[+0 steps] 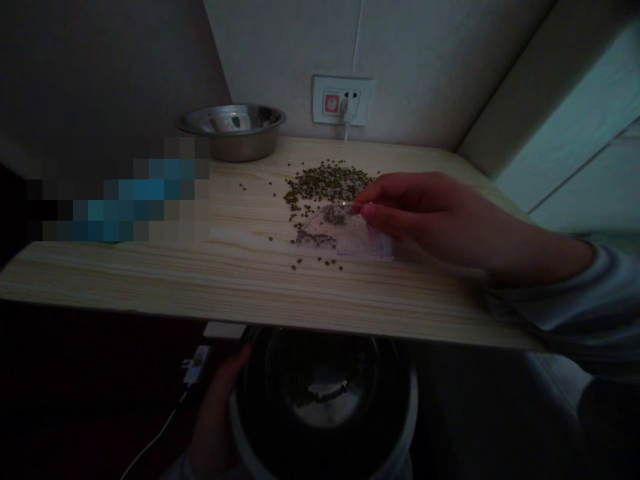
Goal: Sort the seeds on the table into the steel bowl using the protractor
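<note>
My right hand (pixel 425 217) rests above the light wooden tabletop (pixel 200 280), pinching a corner of a clear plastic bag (pixel 345 235) between thumb and fingers. The bag lies flat on the wood, with a few beans inside. Spilled around it and behind it are several small dark green mung beans (pixel 325 183). Below the table's front edge, my left hand (pixel 217 413) grips the side of a round bowl (pixel 320 400) with a pale rim. The bowl's dark inside shows some beans, dimly.
A stainless steel bowl (pixel 233 133) stands at the table's back left corner. A wall socket (pixel 343 100) holds a white plug above the back edge. A pixelated patch (pixel 120 193) hides the left side. A white cable (pixel 155 440) runs along the dark floor.
</note>
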A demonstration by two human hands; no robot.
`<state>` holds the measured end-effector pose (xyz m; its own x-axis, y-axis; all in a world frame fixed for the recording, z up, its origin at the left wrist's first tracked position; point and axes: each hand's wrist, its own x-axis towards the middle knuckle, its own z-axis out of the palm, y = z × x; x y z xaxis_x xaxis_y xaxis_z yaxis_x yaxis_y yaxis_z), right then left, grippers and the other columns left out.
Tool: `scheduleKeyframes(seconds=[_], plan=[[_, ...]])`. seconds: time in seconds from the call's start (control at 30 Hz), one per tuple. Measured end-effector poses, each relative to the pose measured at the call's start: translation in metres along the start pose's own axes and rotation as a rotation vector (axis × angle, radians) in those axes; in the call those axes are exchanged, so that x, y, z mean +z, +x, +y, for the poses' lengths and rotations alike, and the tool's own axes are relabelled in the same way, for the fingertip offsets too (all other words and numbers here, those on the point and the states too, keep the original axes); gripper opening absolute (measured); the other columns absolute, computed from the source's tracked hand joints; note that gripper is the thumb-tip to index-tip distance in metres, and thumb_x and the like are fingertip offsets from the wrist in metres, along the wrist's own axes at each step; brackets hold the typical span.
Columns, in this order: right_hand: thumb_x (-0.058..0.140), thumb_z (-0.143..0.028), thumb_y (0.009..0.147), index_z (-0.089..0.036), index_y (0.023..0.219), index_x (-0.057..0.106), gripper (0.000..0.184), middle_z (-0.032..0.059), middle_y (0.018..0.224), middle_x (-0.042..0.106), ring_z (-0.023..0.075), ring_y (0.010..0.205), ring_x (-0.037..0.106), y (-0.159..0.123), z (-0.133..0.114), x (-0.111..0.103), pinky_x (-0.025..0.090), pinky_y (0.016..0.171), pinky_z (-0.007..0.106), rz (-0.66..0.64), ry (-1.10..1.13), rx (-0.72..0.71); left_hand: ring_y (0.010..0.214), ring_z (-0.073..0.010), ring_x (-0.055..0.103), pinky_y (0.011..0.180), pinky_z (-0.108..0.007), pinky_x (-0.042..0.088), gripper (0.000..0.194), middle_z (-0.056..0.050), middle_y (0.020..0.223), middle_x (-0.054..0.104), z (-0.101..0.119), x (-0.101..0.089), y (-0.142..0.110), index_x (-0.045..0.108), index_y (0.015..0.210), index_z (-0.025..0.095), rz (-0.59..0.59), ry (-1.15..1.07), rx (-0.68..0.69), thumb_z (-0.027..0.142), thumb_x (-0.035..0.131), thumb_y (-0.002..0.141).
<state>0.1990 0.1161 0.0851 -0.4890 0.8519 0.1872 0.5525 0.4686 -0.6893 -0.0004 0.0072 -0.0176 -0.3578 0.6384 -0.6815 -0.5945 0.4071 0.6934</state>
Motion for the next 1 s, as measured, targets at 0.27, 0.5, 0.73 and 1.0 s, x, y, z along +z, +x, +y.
scheduleKeyframes(seconds=[0.27, 0.5, 0.73, 1.0], plan=[[0.047, -0.032, 0.073, -0.019, 0.077, 0.054, 0.015, -0.0033, 0.059, 0.051, 0.0064, 0.051, 0.044, 0.0, 0.013, -0.016, 0.033, 0.048, 0.021, -0.064, -0.037, 0.091, 0.06, -0.0157, 0.061, 0.06, -0.024, 0.048, 0.022, 0.002, 0.05, 0.064, -0.005, 0.002, 0.004, 0.063, 0.051, 0.019, 0.003, -0.009, -0.083, 0.014, 0.049, 0.068], [0.046, -0.029, 0.073, -0.018, 0.072, 0.055, 0.014, -0.0041, 0.055, 0.051, 0.0048, 0.049, 0.044, -0.004, 0.015, -0.022, 0.034, 0.048, 0.019, -0.22, -0.047, 0.092, 0.067, -0.0183, 0.061, 0.065, -0.025, 0.047, 0.018, 0.001, 0.048, 0.063, -0.007, 0.002, 0.007, 0.062, 0.051, 0.019, -0.001, 0.013, -0.051, 0.012, 0.052, 0.064], [0.046, -0.027, 0.073, -0.017, 0.069, 0.055, 0.014, -0.0035, 0.053, 0.051, 0.005, 0.048, 0.045, -0.006, 0.01, -0.021, 0.035, 0.045, 0.018, -0.343, -0.047, 0.079, 0.068, -0.0212, 0.061, 0.066, -0.029, 0.048, 0.021, 0.001, 0.042, 0.06, -0.002, 0.016, -0.009, 0.06, 0.047, 0.02, -0.018, -0.003, -0.065, 0.014, 0.05, 0.065], [0.045, -0.022, 0.074, -0.02, 0.071, 0.056, 0.012, -0.0053, 0.051, 0.053, 0.004, 0.044, 0.047, -0.011, 0.003, -0.016, 0.036, 0.043, 0.017, -0.532, 0.018, 0.041, 0.076, -0.023, 0.06, 0.07, -0.032, 0.047, 0.014, 0.002, 0.046, 0.063, -0.002, 0.008, 0.0, 0.065, 0.062, 0.021, -0.024, -0.004, -0.124, 0.015, 0.053, 0.062]])
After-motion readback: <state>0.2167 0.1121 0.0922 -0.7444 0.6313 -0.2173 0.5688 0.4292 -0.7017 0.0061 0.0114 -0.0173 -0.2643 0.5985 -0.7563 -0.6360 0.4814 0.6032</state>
